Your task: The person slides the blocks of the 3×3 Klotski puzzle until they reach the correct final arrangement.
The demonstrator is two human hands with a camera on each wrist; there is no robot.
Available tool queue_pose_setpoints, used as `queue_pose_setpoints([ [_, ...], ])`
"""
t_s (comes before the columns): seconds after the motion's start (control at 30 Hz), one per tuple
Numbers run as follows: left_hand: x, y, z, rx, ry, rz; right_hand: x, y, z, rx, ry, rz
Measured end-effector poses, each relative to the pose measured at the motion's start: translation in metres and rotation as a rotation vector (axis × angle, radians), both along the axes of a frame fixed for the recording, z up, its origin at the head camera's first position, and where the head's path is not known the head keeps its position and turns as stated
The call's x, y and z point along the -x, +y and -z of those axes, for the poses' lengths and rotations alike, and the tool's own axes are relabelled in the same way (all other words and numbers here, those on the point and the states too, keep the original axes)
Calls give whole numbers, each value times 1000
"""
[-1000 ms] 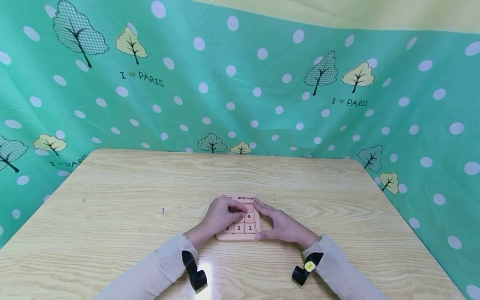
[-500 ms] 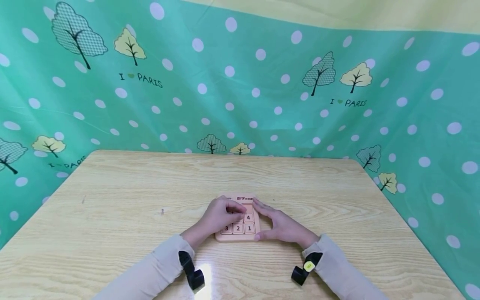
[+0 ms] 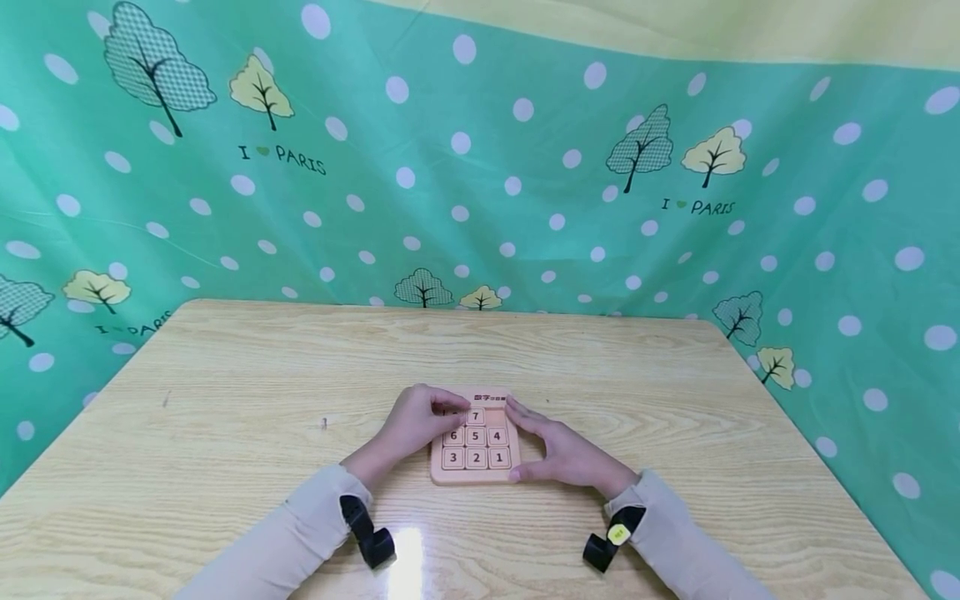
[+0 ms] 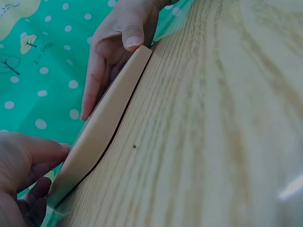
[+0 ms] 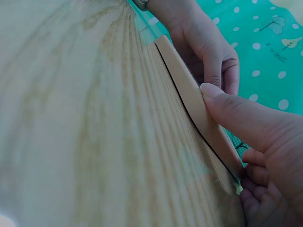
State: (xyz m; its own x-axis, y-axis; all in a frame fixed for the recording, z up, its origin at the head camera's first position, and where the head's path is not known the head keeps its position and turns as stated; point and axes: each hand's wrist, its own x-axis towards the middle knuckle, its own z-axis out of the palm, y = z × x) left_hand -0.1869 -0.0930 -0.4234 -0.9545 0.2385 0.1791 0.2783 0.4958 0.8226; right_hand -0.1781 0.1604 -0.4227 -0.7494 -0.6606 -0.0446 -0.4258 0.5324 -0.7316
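Note:
A pink number sliding puzzle (image 3: 472, 477) lies flat on the table. Its rows show 6, 5, 4 and 3, 2, 1, and in the top row the 7 tile (image 3: 476, 416) sits left of a vacant slot (image 3: 496, 417). My left hand (image 3: 420, 421) reaches over the top left corner, thumb and fingertips close together beside the 7 and mostly covering the tile there. Along the right side, my right hand (image 3: 558, 450) holds the frame, with its thumb (image 5: 236, 111) at the near corner and its fingers toward the far corner.
The wood-grain table (image 3: 225, 400) extends all around the puzzle. Behind it hangs a green dotted curtain (image 3: 480, 167) printed with trees. Black cameras are strapped to both wrists, including the left wrist camera (image 3: 375, 546).
My left hand has shifted left over the puzzle, from the middle of the board to its top left corner, uncovering the 7, 6 and 5. The right hand stays in place.

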Motion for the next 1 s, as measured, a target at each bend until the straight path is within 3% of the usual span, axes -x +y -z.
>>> queue_pose_setpoints([
  [0.57,-1,7,-1,28,15,-38,0,-1,-2,3,-6,4],
  [1.0,1,16,2,39,59,-21,0,0,-1,-5,-3,3],
])
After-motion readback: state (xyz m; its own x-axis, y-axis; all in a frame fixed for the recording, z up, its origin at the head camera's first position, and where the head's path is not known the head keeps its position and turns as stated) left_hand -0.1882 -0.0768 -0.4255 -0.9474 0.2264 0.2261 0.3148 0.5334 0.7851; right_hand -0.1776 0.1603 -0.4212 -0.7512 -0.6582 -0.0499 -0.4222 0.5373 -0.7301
